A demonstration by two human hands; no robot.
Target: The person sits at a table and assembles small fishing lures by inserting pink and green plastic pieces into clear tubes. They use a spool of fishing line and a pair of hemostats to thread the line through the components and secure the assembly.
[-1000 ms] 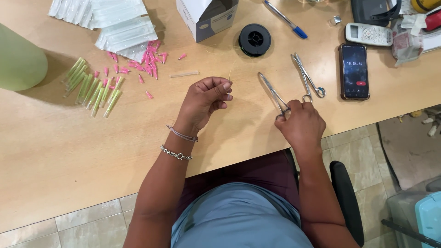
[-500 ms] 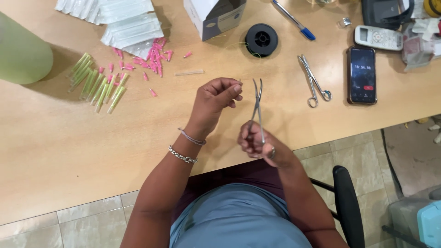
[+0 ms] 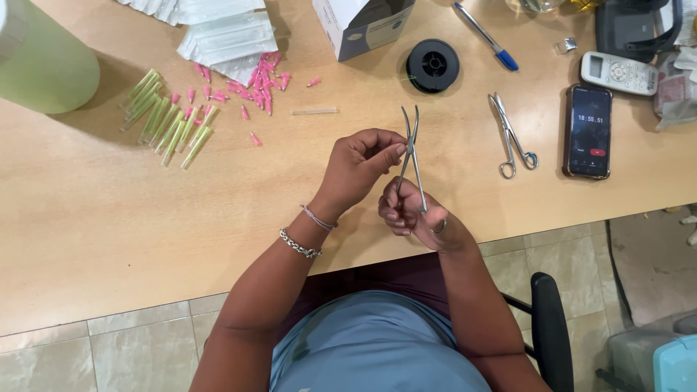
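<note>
**Both hands raised over table edge, forceps in right**

I see the wooden table (image 3: 109, 218) below. My left hand (image 3: 359, 163) is bent at the wrist, fingertips pinched together against the forceps (image 3: 412, 156). My right hand (image 3: 410, 214) is curled shut around the forceps' handles, tips pointing away, slightly parted. A second pair of forceps (image 3: 512, 134) lies well apart.

Bright even overhead light, soft shadows beside objects on table (image 3: 87, 218), sharp focus, slight edge distortion.
</note>
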